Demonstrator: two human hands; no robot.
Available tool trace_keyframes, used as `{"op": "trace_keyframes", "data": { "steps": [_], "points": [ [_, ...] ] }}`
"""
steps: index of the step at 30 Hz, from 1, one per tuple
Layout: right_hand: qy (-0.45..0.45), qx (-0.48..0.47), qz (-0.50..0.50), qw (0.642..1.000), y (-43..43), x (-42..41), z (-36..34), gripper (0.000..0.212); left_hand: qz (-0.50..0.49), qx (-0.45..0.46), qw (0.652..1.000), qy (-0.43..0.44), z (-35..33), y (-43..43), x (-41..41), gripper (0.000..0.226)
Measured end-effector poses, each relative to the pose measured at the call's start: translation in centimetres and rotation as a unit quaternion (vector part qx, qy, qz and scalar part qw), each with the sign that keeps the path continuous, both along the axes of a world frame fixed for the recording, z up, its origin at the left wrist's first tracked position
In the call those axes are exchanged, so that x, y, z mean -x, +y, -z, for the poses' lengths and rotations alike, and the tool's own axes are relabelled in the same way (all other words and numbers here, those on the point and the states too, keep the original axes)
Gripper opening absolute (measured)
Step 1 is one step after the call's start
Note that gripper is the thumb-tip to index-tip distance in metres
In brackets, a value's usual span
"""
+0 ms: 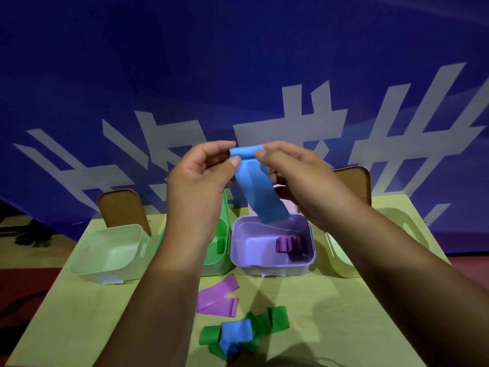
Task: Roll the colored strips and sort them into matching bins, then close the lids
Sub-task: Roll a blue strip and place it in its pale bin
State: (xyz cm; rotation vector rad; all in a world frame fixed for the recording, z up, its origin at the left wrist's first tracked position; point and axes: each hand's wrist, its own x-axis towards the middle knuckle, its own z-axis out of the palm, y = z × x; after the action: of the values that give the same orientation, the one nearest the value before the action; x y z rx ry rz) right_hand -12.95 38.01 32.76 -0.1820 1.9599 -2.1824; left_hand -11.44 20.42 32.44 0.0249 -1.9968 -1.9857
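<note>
The left hand (201, 181) and right hand (299, 178) pinch the rolled top of a smooth, matte blue strip (262, 200); its flat tail hangs toward six o'clock, above the glossy purple bin (275, 271). Purple rolls (291, 246) lie at the bin's three o'clock side. On the pale wood-grain counter (79, 313), at six o'clock, lie a flat purple strip (217, 295) and a crumpled green-and-blue heap (232, 337).

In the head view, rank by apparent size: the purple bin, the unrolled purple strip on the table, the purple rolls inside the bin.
1. purple bin, largest
2. unrolled purple strip, next
3. purple rolls, smallest, though farther from the camera
</note>
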Motion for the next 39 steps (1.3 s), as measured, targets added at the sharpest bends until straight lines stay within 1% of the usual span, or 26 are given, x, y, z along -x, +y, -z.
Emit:
{"op": "trace_keyframes", "data": {
  "steps": [2, 4, 7, 11, 14, 17, 21, 26, 30, 33, 37, 39],
  "points": [
    [0.016, -0.011, 0.005, 1.000, 0.0, -0.1, 0.0, 0.024, 0.010, 0.019, 1.000, 0.004, -0.2, -0.1, -0.2, 0.027],
    [0.036, -0.025, 0.008, 0.999, -0.2, 0.0, -0.1, 0.027, 0.016, 0.030, 0.999, 0.009, -0.3, -0.1, -0.2, 0.028],
    [0.043, -0.012, 0.022, 0.999, -0.5, 0.3, 0.0, 0.021, 0.022, 0.007, 1.000, 0.005, -0.4, -0.5, 0.0, 0.031],
    [0.043, 0.029, 0.030, 0.998, -1.0, 0.7, 0.1, 0.008, 0.050, -0.054, 0.997, -0.032, -0.8, -0.8, 0.0, 0.033],
    [0.055, 0.045, 0.031, 0.997, -1.4, 1.0, 0.4, 0.003, 0.067, -0.098, 0.991, -0.065, -1.1, -1.0, 0.0, 0.024],
    [0.075, 0.041, 0.029, 0.996, -1.5, 1.1, 0.6, 0.004, 0.068, -0.106, 0.989, -0.080, -1.2, -0.9, 0.0, 0.017],
    [0.080, 0.048, 0.013, 0.996, -1.3, 1.0, 0.7, 0.009, 0.066, -0.087, 0.992, -0.070, -1.2, -1.1, 0.1, 0.018],
    [0.059, 0.062, 0.005, 0.996, -1.1, 1.1, 1.2, 0.009, 0.062, -0.049, 0.996, -0.051, -1.0, -1.2, 0.2, 0.023],
    [0.072, 0.031, 0.021, 0.997, -1.0, 1.2, 1.3, 0.011, 0.065, -0.035, 0.996, -0.046, -0.8, -1.2, 0.3, 0.026],
    [0.094, 0.000, 0.044, 0.995, -1.1, 1.3, 1.4, 0.008, 0.065, -0.047, 0.995, -0.059, -0.5, -1.0, 0.4, 0.027],
    [0.129, -0.050, 0.072, 0.988, -1.0, 1.3, 1.5, 0.013, 0.063, -0.046, 0.995, -0.070, -0.1, -0.7, 0.4, 0.024],
    [0.138, -0.061, 0.076, 0.986, -0.8, 1.2, 1.3, 0.016, 0.060, -0.039, 0.995, -0.066, 0.0, -0.7, 0.5, 0.019]
  ]
}}
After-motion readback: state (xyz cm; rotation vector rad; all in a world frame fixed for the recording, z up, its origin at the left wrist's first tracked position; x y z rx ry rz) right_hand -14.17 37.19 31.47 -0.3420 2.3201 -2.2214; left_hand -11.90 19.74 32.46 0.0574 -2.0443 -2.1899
